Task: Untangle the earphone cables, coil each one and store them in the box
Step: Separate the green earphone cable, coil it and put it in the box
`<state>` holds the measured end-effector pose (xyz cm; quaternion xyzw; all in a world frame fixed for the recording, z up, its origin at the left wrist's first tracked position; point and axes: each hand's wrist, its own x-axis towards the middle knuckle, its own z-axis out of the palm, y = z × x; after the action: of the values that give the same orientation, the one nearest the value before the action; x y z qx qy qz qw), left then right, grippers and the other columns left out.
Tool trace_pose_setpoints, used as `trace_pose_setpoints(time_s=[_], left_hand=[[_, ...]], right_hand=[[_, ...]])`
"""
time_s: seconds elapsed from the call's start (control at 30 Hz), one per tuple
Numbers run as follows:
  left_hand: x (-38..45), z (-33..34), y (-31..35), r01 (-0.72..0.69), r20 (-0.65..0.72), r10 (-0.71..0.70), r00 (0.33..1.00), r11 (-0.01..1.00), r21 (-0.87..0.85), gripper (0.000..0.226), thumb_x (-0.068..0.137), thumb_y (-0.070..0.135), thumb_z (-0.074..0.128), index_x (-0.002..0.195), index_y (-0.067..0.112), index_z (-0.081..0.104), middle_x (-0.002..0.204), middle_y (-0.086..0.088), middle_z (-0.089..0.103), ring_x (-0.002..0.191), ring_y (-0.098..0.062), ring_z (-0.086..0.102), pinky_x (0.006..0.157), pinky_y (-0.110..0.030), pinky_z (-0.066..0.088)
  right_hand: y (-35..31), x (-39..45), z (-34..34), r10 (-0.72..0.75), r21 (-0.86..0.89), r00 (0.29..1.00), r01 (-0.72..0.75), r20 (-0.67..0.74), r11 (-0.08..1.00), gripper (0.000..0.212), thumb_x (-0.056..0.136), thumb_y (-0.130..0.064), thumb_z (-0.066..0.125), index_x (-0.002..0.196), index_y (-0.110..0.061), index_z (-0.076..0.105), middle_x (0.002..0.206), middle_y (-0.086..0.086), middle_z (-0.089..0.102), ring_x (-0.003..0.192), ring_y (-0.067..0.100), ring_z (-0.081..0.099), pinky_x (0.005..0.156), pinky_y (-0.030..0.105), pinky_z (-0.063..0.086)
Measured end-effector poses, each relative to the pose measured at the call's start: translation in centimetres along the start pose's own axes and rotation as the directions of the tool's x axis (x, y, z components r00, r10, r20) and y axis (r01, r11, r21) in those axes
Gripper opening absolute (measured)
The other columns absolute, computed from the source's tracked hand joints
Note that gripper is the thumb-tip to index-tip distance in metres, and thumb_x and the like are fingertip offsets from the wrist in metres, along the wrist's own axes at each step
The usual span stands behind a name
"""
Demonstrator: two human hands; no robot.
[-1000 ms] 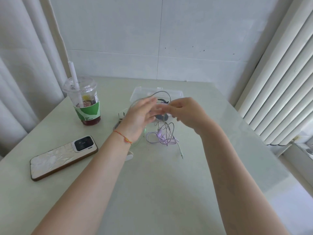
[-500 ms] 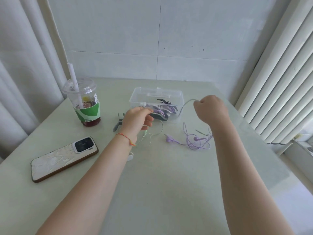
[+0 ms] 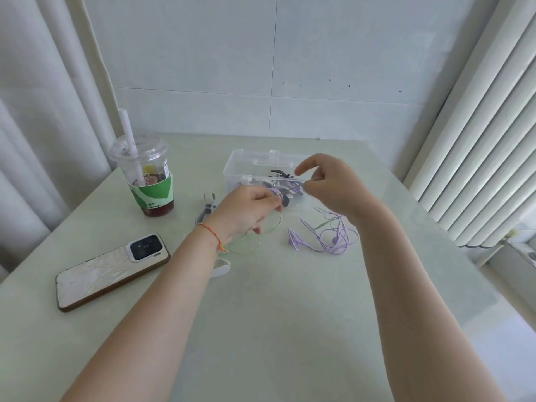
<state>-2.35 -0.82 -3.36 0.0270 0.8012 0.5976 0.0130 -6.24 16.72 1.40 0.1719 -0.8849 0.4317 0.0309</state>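
Stretching across the pale green table, my arms meet in front of the clear plastic box, which sits open at the far middle with some dark and purple bits already inside; the lilac earphone cable lies loose in a tangle on the table to the right of it, apart from the thin pale green cable that I am working on; I judge both cables very light, limp and springy, prone to re-knot, so best taken near a plug or earbud and run through the fingers; my left hand is curled, pinching the green cable with its slack looping down beneath my wrist; my right hand pinches the same strand between thumb and a finger, forefinger lifted clear, the short span taut between both hands.
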Motion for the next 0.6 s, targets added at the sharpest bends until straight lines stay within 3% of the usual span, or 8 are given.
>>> trace_pose_setpoints(time_s=[0.07,0.17,0.3,0.4,0.47,0.5,0.53,0.6], left_hand=[[0.5,-0.7,-0.8,0.030,-0.192,-0.034,0.981,0.999,-0.027,0.027,0.095,0.021,0.058,0.070,0.012,0.061,0.041,0.009,0.033,0.035,-0.007,0.030,0.049,-0.025,0.039],[1.6,-1.7,-1.8,0.015,-0.456,-0.061,0.888,0.994,-0.105,0.029,0.093,0.024,0.058,0.065,0.015,0.057,0.042,0.010,0.039,0.038,-0.010,0.034,0.045,-0.023,0.036],[2.8,-3.2,-3.5,-0.098,-0.749,-0.141,0.647,0.959,-0.265,0.027,0.077,0.046,0.048,0.065,0.021,0.049,0.059,-0.002,0.044,0.059,-0.024,0.039,0.059,-0.038,0.038],[3.2,-4.2,-4.3,-0.113,-0.784,-0.276,0.557,0.909,-0.401,0.024,0.073,0.046,0.041,0.065,0.023,0.045,0.060,0.000,0.043,0.052,-0.023,0.036,0.058,-0.033,0.032],[3.1,-4.3,-4.3,-0.081,-0.769,-0.300,0.565,0.907,-0.414,0.021,0.075,0.041,0.043,0.065,0.023,0.045,0.057,0.001,0.041,0.048,-0.019,0.034,0.051,-0.027,0.026],[3.2,-4.2,-4.2,-0.055,-0.738,-0.301,0.604,0.908,-0.415,0.019,0.079,0.036,0.046,0.066,0.022,0.046,0.054,0.002,0.040,0.045,-0.018,0.033,0.048,-0.023,0.024],[3.0,-3.7,-3.9,-0.013,-0.672,-0.304,0.675,0.906,-0.423,0.019,0.084,0.029,0.049,0.067,0.020,0.048,0.049,0.004,0.038,0.042,-0.016,0.030,0.044,-0.020,0.022],[2.6,-2.6,-2.9,0.042,-0.473,-0.283,0.835,0.888,-0.458,0.021,0.092,0.019,0.049,0.072,0.017,0.052,0.040,0.009,0.030,0.034,-0.010,0.022,0.039,-0.014,0.016]], right_hand=[[1.3,0.8,-0.4,0.089,0.004,0.965,-0.091,-0.246,0.996,0.027,0.082,-0.002,0.048,0.096,-0.015,0.066,0.063,-0.004,0.048,0.050,0.011,0.043,0.047,0.022,0.033],[3.3,1.2,-1.4,0.175,-0.027,0.837,-0.220,-0.518,0.975,0.019,0.093,-0.017,0.050,0.108,-0.012,0.060,0.085,0.001,0.058,0.074,0.021,0.050,0.062,0.028,0.033],[4.3,1.1,-1.7,0.285,-0.090,0.874,-0.345,-0.395,0.934,0.028,0.091,-0.037,0.062,0.102,-0.011,0.062,0.091,0.002,0.059,0.086,0.025,0.056,0.067,0.029,0.036],[4.5,1.4,-1.0,0.269,-0.165,0.907,-0.334,-0.324,0.928,0.019,0.092,-0.026,0.059,0.097,-0.008,0.067,0.097,0.006,0.065,0.093,0.027,0.058,0.069,0.028,0.037],[4.6,1.5,-0.7,0.212,-0.200,0.922,-0.285,-0.323,0.938,0.023,0.093,-0.007,0.048,0.103,-0.005,0.068,0.108,0.009,0.065,0.103,0.028,0.055,0.075,0.025,0.036],[4.5,1.6,-0.7,0.192,-0.184,0.927,-0.261,-0.322,0.948,0.029,0.091,-0.002,0.043,0.102,-0.005,0.069,0.105,0.011,0.066,0.100,0.028,0.056,0.075,0.025,0.039],[4.3,1.5,-0.7,0.190,-0.120,0.930,-0.238,-0.315,0.964,0.031,0.091,0.000,0.038,0.099,-0.005,0.068,0.097,0.013,0.066,0.089,0.029,0.058,0.072,0.030,0.045],[3.5,1.3,-0.7,0.254,0.170,0.937,-0.217,-0.240,0.961,0.028,0.096,-0.002,0.031,0.096,-0.006,0.058,0.077,0.018,0.062,0.062,0.032,0.061,0.059,0.042,0.057]])
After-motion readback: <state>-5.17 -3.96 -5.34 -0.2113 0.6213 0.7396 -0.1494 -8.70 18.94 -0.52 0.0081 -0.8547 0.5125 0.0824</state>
